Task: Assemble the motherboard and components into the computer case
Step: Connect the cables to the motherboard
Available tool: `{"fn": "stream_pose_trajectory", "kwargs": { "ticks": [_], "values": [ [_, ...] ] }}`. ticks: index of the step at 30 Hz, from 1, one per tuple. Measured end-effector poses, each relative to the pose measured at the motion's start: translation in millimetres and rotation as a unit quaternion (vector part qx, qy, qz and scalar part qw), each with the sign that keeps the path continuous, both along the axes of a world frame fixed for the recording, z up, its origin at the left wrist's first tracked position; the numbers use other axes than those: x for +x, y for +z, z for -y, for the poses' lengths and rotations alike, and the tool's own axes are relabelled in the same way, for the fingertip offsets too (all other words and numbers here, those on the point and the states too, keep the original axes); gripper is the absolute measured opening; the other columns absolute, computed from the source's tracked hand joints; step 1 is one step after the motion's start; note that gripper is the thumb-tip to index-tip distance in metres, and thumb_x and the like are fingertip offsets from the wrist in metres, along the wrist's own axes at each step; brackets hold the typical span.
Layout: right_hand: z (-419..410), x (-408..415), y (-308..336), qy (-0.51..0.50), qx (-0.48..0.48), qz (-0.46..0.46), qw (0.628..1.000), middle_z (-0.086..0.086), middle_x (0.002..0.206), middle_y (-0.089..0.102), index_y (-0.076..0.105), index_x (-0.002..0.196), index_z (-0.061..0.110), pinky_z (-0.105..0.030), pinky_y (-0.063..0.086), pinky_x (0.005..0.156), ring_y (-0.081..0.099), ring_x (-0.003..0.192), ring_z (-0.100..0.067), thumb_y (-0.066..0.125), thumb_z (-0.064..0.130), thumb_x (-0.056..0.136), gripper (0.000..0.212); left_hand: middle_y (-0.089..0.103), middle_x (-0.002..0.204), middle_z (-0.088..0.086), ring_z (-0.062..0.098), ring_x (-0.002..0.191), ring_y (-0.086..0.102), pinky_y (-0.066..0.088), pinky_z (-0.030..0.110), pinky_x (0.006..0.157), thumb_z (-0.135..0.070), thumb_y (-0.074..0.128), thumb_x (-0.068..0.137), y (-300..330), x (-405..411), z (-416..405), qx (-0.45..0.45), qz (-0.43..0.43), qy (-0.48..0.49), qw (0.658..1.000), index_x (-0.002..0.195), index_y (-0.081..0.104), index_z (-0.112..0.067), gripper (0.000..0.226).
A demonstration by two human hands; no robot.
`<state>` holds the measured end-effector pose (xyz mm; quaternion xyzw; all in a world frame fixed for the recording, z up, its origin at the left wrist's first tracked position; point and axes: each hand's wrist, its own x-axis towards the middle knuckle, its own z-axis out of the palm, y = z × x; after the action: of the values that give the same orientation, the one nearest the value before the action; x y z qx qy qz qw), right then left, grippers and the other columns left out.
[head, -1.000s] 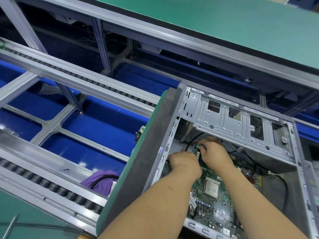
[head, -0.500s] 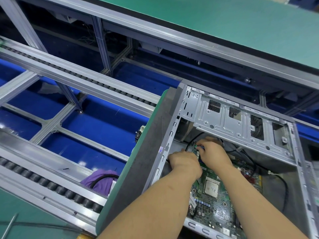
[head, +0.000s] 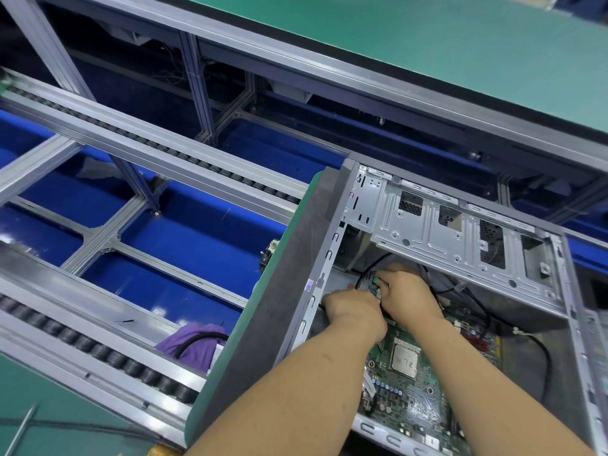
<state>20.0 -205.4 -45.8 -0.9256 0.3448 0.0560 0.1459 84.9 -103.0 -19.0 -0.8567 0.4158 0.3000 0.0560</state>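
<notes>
Deep inside the computer case (head: 424,225), both our hands work a small connector (head: 376,284) at the motherboard (head: 408,393) far edge. Right hand (head: 406,291) grip pinches it; left hand (head: 352,307) is curled just beside, its hold hidden. Next: align, press home.

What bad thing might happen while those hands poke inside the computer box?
Both hands, left and right, crowd one corner of the motherboard under the metal bracket, so a knuckle might scrape its edge. The black cable loops loosely nearby and might snag. The bare chip might get bumped.
</notes>
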Motion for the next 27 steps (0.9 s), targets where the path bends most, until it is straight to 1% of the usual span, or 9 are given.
{"fn": "stream_pose_trajectory", "kwargs": {
  "ticks": [3, 6, 12, 17, 22, 27],
  "values": [
    [0.4, -1.2, -0.6, -0.005, -0.003, 0.011, 1.000, -0.012, 0.111, 0.072, 0.072, 0.125, 0.013, -0.034, 0.053, 0.083, 0.063, 0.104, -0.031, 0.051, 0.013, 0.101, 0.031, 0.058, 0.125, 0.007, 0.027, 0.114, 0.055, 0.037, 0.036, 0.079, -0.031, 0.051, 0.091, -0.2, -0.7, 0.5, -0.001, 0.001, -0.006, 1.000, 0.128, 0.052, -0.012, 0.041],
    [-0.3, -1.7, -1.6, -0.013, 0.003, 0.022, 1.000, -0.011, 0.120, 0.071, 0.069, 0.132, 0.016, -0.032, 0.052, 0.087, 0.063, 0.110, -0.030, 0.051, 0.017, 0.103, 0.033, 0.057, 0.127, 0.007, 0.027, 0.116, 0.054, 0.040, 0.037, 0.084, -0.031, 0.051, 0.091, -0.6, -0.8, 0.8, 0.000, 0.003, -0.005, 1.000, 0.129, 0.051, -0.012, 0.042],
    [2.7, -4.7, 0.4, 0.004, 0.025, 0.028, 0.999, -0.013, 0.126, 0.067, 0.069, 0.131, 0.013, -0.037, 0.051, 0.094, 0.062, 0.113, -0.032, 0.053, 0.020, 0.105, 0.031, 0.056, 0.127, 0.008, 0.028, 0.116, 0.054, 0.040, 0.038, 0.085, -0.031, 0.051, 0.090, -2.2, -0.3, 1.6, 0.007, 0.005, -0.003, 1.000, 0.133, 0.048, -0.010, 0.047],
    [2.9, -4.5, 0.3, -0.001, 0.015, 0.021, 1.000, -0.015, 0.123, 0.067, 0.072, 0.124, 0.010, -0.038, 0.052, 0.089, 0.063, 0.109, -0.032, 0.053, 0.021, 0.106, 0.029, 0.055, 0.128, 0.008, 0.028, 0.116, 0.054, 0.039, 0.038, 0.083, -0.035, 0.050, 0.092, -4.1, -0.1, 2.1, 0.007, 0.008, -0.004, 1.000, 0.135, 0.045, -0.010, 0.050],
    [0.0, -0.6, -1.0, 0.001, 0.010, 0.011, 1.000, -0.015, 0.113, 0.069, 0.073, 0.116, 0.004, -0.040, 0.054, 0.085, 0.064, 0.101, -0.032, 0.051, 0.020, 0.106, 0.029, 0.056, 0.127, 0.009, 0.029, 0.115, 0.054, 0.041, 0.038, 0.086, -0.031, 0.049, 0.091, -3.7, -0.8, 1.9, 0.011, 0.004, -0.004, 1.000, 0.132, 0.049, -0.012, 0.046],
    [-0.8, -0.5, -2.7, -0.019, 0.004, 0.036, 0.999, -0.013, 0.108, 0.070, 0.076, 0.109, 0.007, -0.038, 0.054, 0.079, 0.065, 0.095, -0.031, 0.054, 0.019, 0.104, 0.025, 0.054, 0.129, 0.007, 0.028, 0.117, 0.053, 0.040, 0.040, 0.088, -0.033, 0.050, 0.091, -3.4, -0.6, 1.5, 0.006, 0.007, -0.008, 1.000, 0.132, 0.048, -0.013, 0.046]
  ]
}}
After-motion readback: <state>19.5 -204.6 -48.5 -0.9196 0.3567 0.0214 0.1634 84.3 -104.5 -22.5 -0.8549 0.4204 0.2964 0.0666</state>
